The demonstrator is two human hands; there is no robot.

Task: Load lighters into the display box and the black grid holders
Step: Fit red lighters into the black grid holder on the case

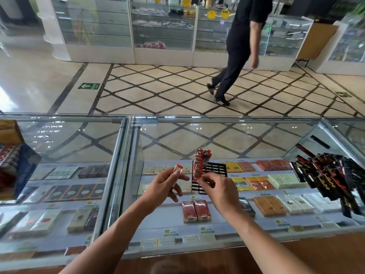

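Note:
A black grid holder (214, 169) lies on the glass counter top, centre. Its left part holds several red-capped lighters (199, 161) standing upright in rows. My left hand (164, 186) grips a clear lighter with a red end (177, 170), raised just left of the holder. My right hand (219, 189) reaches to the holder's near left edge, fingertips pinched at the base of the standing lighters; whether it holds one I cannot tell. A blue display box (17, 167) with lighters inside stands at the far left.
A pile of black and red lighter packs (331, 175) lies on the glass at the right. The glass counter (256, 139) shows cigarette packs underneath. A person in dark clothes (239, 48) walks across the tiled floor beyond the counter.

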